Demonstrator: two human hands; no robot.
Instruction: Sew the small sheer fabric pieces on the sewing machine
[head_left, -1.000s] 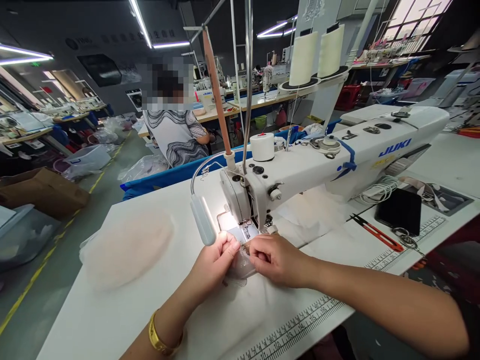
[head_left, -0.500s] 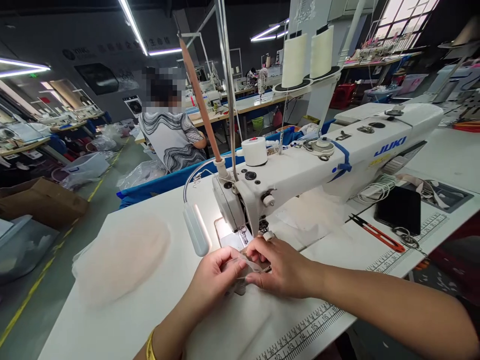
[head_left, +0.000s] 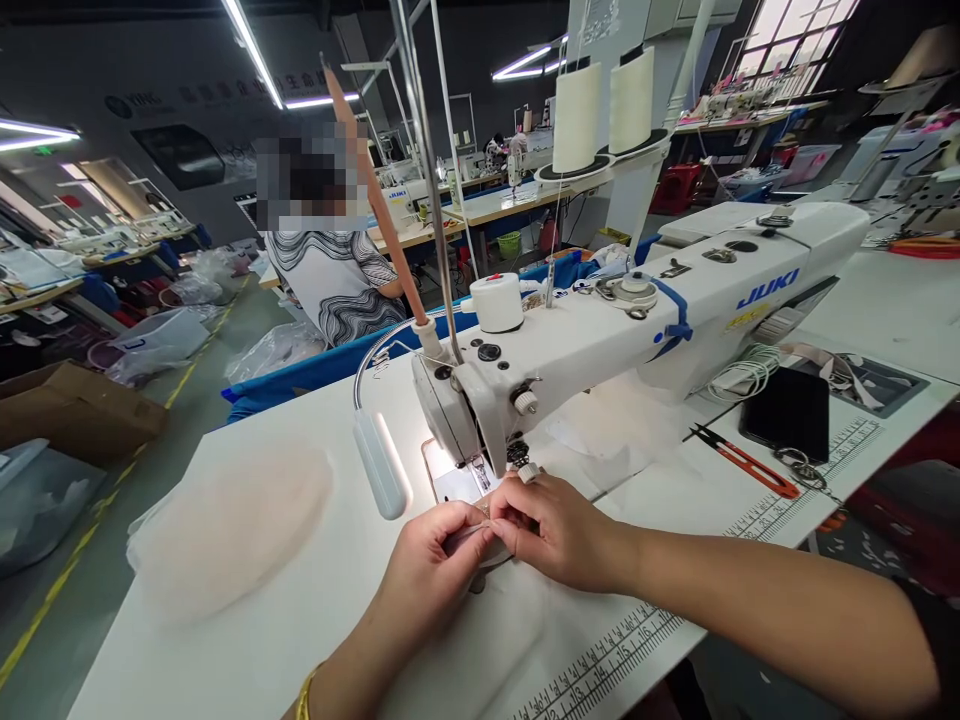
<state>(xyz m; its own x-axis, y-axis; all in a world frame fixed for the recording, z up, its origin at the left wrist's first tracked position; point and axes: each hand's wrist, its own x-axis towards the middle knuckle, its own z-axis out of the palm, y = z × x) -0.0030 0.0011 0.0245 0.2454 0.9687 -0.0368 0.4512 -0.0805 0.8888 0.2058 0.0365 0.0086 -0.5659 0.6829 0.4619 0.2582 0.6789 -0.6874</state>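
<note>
My left hand (head_left: 442,560) and my right hand (head_left: 551,530) meet just in front of the needle of a white sewing machine (head_left: 585,350). Thumb and fingers of both are pinched on a thin, sheer piece of fabric (head_left: 499,552), mostly hidden by the hands. Their fingertips nearly touch each other. Behind them stands the presser foot (head_left: 480,474), lit by a small lamp (head_left: 379,465) on a bent metal arm. More sheer pale fabric (head_left: 607,415) lies under the machine's arm.
A pile of sheer pinkish fabric (head_left: 232,530) lies on the table's left. At right are orange thread snips (head_left: 742,462), a black phone (head_left: 787,415) and a coil of cord (head_left: 746,372). A printed ruler (head_left: 600,665) runs along the front edge. Another person (head_left: 330,275) sits beyond.
My right thumb has moved up and in, so both hands' fingertips come together on the fabric. The whole view has shifted slightly, with things sitting a little further left.
</note>
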